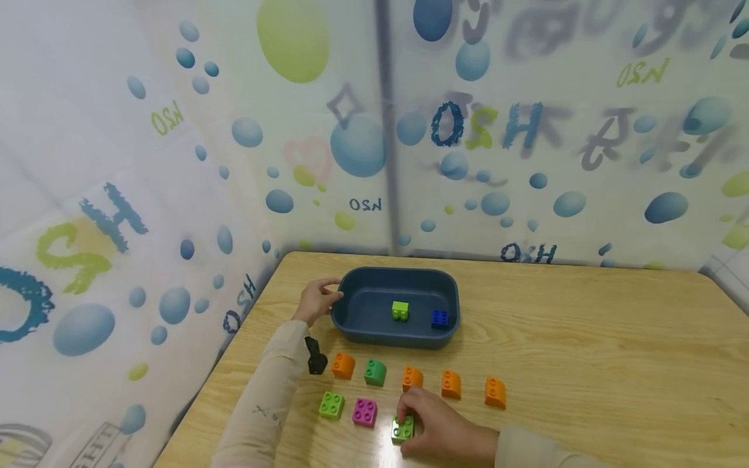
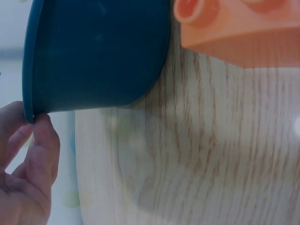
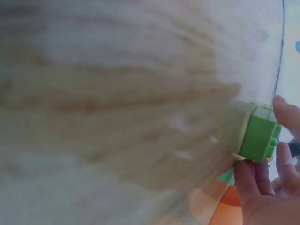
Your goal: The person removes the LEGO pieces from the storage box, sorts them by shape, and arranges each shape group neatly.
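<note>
My left hand (image 1: 318,301) pinches the left rim of a dark blue plastic basin (image 1: 395,339); the left wrist view shows thumb and fingers at its edge. Inside the basin are a lime green toy block (image 1: 400,311) and a blue toy block (image 1: 440,318). Near the table's front, my right hand (image 1: 447,426) grips another lime green block (image 1: 402,430) between thumb and fingers. In the right wrist view this green block (image 3: 259,136) is held at its sides, close to the tabletop. Left of it are a magenta block (image 1: 365,413) and a lime block (image 1: 331,405).
Between basin and right hand runs a row of curved-top blocks: several orange ones (image 1: 495,392) and one green one (image 1: 375,372). A small black object (image 1: 316,357) lies beside my left sleeve. Patterned curtains (image 1: 503,182) hang behind the wooden table (image 1: 597,338).
</note>
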{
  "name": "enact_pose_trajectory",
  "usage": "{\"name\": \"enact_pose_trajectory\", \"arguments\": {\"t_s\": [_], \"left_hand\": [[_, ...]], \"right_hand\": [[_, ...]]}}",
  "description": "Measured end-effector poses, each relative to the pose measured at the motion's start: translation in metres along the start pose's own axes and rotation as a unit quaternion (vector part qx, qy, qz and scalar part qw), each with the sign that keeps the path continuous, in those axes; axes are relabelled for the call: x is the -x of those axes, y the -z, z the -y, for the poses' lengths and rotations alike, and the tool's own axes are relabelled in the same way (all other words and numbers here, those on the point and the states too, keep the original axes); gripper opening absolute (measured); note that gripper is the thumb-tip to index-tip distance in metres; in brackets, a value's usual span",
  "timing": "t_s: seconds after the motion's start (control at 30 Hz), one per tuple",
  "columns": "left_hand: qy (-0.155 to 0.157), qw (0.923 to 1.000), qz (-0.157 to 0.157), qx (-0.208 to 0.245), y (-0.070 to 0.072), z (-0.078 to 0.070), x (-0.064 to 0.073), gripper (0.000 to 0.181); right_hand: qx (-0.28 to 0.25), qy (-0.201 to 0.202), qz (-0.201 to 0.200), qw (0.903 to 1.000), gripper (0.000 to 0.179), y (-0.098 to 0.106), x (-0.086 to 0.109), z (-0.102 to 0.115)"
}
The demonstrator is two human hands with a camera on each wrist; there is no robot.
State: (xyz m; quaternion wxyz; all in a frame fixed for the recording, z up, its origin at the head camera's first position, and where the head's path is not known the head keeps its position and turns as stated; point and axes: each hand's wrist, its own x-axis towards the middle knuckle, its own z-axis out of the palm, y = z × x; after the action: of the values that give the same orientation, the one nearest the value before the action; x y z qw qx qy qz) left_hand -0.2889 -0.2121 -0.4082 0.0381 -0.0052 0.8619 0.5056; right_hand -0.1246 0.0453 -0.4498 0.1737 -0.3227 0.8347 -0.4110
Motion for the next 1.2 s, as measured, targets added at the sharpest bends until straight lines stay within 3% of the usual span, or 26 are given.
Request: {"name": "enact_pose_trajectory", "arguments": {"t_s": [0.33,0.77,1.2], "left_hand": [[0.000,1.0000,0.000,0.002,0.0002,-0.0003,0.0001,0.037],[0.007,1.0000,-0.001,0.002,0.0000,-0.0004,0.0000,0.038],[0.005,1.0000,-0.001,-0.002,0.0000,-0.0006,0.0007,0.037]], "right_hand": [[-0.047,-0.012,0.012,0.9988,0.034,0.0077,0.0030,-0.0035],[-0.025,-0.026,-0.023,0.9991,0.030,0.0056,0.0038,-0.0049],[-0.028,-0.019,-0.024,0.9991,0.031,0.0060,0.0043,-0.0056]]}}
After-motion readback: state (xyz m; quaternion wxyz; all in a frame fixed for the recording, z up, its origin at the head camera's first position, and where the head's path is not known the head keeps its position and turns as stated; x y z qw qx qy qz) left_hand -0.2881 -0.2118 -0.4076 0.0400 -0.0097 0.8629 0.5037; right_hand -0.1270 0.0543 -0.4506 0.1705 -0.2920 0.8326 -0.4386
